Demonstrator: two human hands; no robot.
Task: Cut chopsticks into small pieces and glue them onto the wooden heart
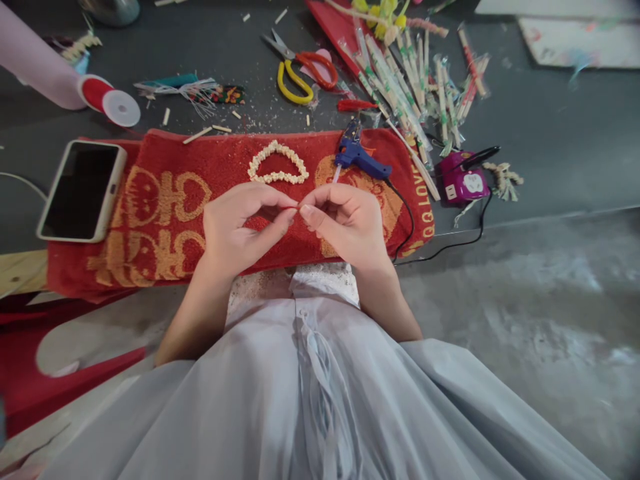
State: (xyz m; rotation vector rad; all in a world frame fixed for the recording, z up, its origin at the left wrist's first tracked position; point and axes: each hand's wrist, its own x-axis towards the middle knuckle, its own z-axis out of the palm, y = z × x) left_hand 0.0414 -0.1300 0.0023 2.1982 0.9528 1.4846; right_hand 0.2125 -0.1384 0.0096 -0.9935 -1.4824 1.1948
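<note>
Head view, table edge: the dark grey table [550, 147] ends along a line that runs from the right of the frame toward centre; below it lies pale mottled floor, open and bare at lower right.
Open room: a strip of red towel [165, 220] lies free between the hands and the phone; bare table surface at far right, past the purple device.
Towel: red terry pile with gold woven figures, spread across centre-left; its near edge hangs at the table's edge, just above the person's lap.
Left hand [235, 230]: centre frame, over the towel, wrist bent in, thumb and forefinger pinched narrow at the tips.
Right hand [347, 223]: mirrors the left, fingers curled, thumb and forefinger pinched; the tips of both hands meet.
Held thing: something very small sits between the meeting fingertips [295, 208]; too small to tell what it is.
Heart shape [278, 163]: outline of small pale beads or pieces, lying flat on the towel just above the hands, apart from them.
Glue gun [357, 153]: blue plastic, on the towel's upper right, black cord trailing off the table edge.
Scissors [300, 67]: yellow and red handles, top centre, well apart from the hands.
Sticks [415, 87]: loose heap of thin pale sticks, upper right.
Purple device [463, 180]: glossy, just right of the towel.
Phone [83, 190]: dark screen, pale case, left edge of the towel.
Lap: smooth pale blue-grey cloth, fills the lower frame.
</note>
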